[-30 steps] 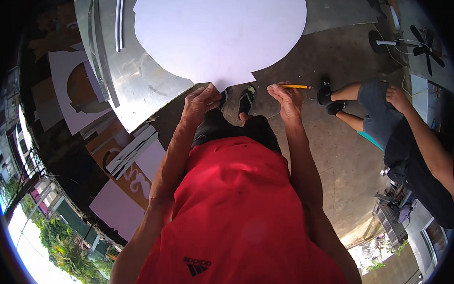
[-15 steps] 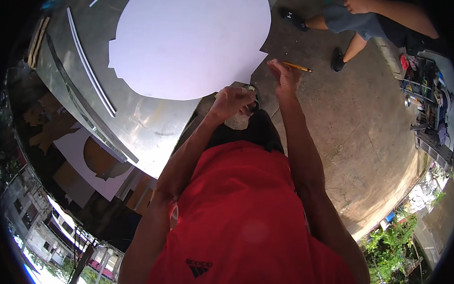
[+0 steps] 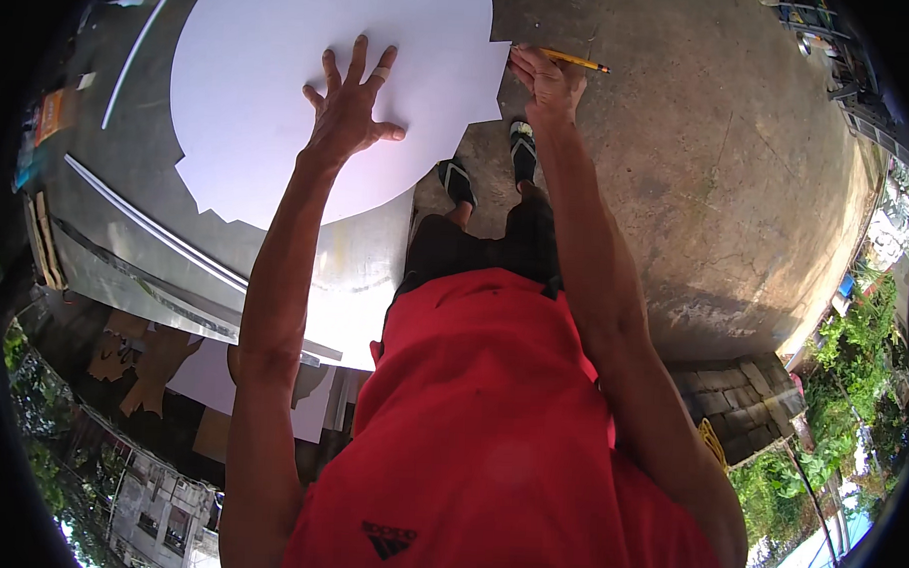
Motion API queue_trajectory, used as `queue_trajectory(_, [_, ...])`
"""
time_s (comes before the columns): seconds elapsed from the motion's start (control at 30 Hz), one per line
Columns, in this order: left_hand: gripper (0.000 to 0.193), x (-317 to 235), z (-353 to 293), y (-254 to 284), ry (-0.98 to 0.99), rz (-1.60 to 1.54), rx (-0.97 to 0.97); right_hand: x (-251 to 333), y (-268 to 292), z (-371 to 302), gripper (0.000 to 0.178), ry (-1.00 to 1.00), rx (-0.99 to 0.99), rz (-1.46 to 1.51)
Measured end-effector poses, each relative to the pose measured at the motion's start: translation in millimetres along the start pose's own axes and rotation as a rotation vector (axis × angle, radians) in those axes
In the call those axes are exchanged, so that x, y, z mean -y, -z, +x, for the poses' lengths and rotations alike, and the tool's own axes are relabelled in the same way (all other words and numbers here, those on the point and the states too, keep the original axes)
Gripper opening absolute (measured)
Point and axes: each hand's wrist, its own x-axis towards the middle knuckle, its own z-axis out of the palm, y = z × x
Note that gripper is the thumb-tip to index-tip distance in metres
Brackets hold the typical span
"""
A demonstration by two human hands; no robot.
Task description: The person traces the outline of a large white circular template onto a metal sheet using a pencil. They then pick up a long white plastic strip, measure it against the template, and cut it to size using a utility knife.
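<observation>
A large white sheet (image 3: pixel 252 67), roughly round with notched tabs along its rim, lies on the grey table (image 3: pixel 361 251). My left hand (image 3: pixel 348 115) rests flat on it with the fingers spread; a pale band circles one finger. At the sheet's right edge, beside a pointed tab, my right hand (image 3: pixel 550 82) is closed around a slim yellow pencil (image 3: pixel 580 60). Its dark end sticks out to the right, and the end toward the sheet is mostly hidden by my fingers.
Thin white strips (image 3: pixel 156 224) and a long dark metal strip (image 3: pixel 139 283) lie on the table's left part. Cut brown and white sheets (image 3: pixel 206 380) lie below the table's near left edge. My feet (image 3: pixel 522 151) stand on the concrete floor (image 3: pixel 678 192) beside the table.
My left hand has moved left from near my body and now lies spread on the sheet. My right hand, with the pencil, has come up to the sheet's edge. The other person has left view.
</observation>
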Motion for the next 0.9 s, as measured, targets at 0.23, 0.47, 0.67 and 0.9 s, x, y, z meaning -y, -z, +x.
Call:
queue_trajectory(0.23, [0.121, 7.7, 2.0, -8.2, -0.011, 0.028, -0.03, -8.9, -7.2, -1.1, 0.026, 0.048, -0.062, 0.037])
queue_trajectory(0.47, [0.119, 7.8, 2.7, -10.4, -0.034, 0.034, -0.062, -10.4, -7.9, -1.0, 0.027, 0.085, -0.07, 0.018])
queue_trajectory(0.67, [0.115, 10.2, 2.9, -11.9, -0.06, 0.033, -0.071, -9.7, -7.5, 1.6, 0.028, 0.068, -0.052, -0.012])
queue_trajectory(0.9, [0.117, 9.5, 2.8, -15.0, -0.046, 0.046, -0.096, -10.9, -5.2, 6.1, 0.028, 0.098, -0.044, -0.043])
